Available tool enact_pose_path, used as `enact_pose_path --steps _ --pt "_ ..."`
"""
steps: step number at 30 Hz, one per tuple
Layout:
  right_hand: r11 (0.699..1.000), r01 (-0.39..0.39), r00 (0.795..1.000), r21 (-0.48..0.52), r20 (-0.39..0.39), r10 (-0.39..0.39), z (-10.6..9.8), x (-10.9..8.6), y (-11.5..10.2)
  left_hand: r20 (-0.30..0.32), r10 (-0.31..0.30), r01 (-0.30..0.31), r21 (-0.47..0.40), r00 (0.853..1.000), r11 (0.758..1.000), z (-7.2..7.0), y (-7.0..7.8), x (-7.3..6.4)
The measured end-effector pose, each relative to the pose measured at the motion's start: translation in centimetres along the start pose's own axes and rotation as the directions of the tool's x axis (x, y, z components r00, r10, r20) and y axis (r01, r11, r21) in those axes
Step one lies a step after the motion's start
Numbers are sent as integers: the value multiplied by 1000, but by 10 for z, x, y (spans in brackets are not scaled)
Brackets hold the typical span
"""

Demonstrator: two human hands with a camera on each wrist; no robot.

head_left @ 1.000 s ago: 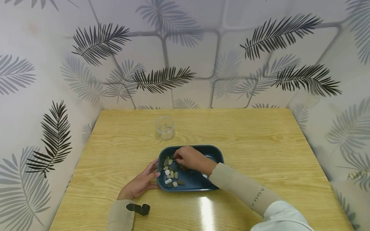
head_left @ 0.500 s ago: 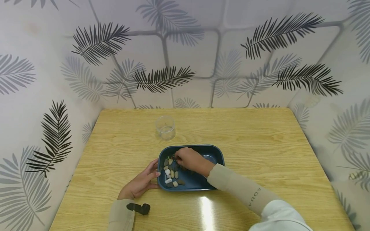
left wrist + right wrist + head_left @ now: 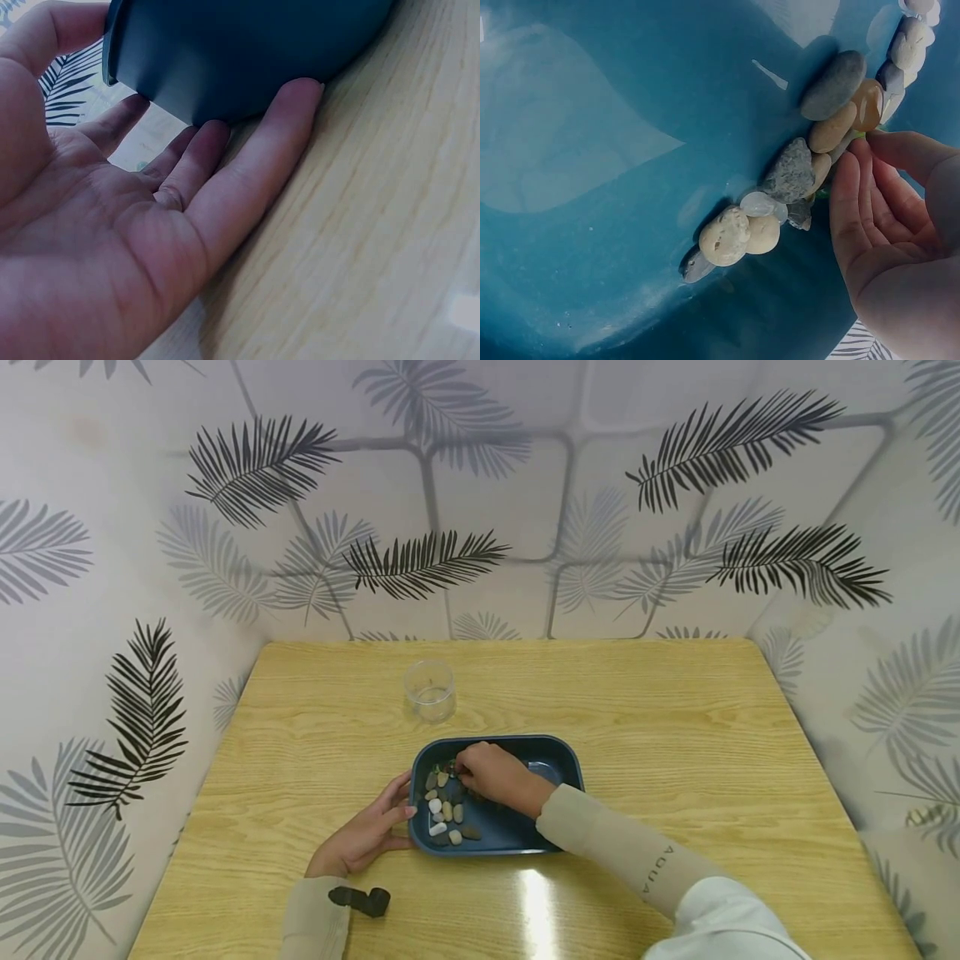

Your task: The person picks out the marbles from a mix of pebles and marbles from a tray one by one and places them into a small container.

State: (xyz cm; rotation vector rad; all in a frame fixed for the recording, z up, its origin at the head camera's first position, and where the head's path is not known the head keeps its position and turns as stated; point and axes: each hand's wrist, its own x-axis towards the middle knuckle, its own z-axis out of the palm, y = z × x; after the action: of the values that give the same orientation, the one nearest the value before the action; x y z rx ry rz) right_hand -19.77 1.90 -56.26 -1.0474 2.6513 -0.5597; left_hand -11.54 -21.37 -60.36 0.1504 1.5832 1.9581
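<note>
In the head view a dark blue tray (image 3: 517,839) lies on the table with several pebbles (image 3: 447,811) along its left part. My left hand (image 3: 363,837) holds the tray's left end, the thumb over the rim. In the left wrist view the other fingers (image 3: 255,161) touch the outer wall. My right hand (image 3: 900,217) is inside the tray, thumb and fingertips pinched together at the row of stones. A bit of green shows at the tips; the pebble there is mostly hidden. Beside them lie an amber stone (image 3: 867,105), a grey stone (image 3: 834,85) and a speckled stone (image 3: 790,172).
Behind the tray stands a clear glass container (image 3: 431,693). The wooden table (image 3: 675,718) meets a leaf-patterned backdrop (image 3: 495,502) at its back and sides. A black strap (image 3: 360,901) is on the left sleeve.
My right wrist and forearm have shifted slightly left, while the right fingertips stay by the stones. My left hand and the tray have hardly moved.
</note>
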Motion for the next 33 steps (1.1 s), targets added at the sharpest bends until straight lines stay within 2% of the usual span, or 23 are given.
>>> enact_pose_path --steps 8,20,26,33 --pt "999 -24 999 -27 23 25 0 1 -2 -8 -4 4 0 1000 1000 1 1 0" --pt "993 15 1000 -116 -9 -16 4 1 -2 -7 -2 2 9 1000 1000 2 3 0" --pt "996 19 1000 -89 -10 -20 4 1 1 -9 -3 3 10 1000 1000 3 3 0" --pt "1000 19 1000 -3 1 -19 -1 2 2 -13 -9 9 13 1000 1000 1 1 0"
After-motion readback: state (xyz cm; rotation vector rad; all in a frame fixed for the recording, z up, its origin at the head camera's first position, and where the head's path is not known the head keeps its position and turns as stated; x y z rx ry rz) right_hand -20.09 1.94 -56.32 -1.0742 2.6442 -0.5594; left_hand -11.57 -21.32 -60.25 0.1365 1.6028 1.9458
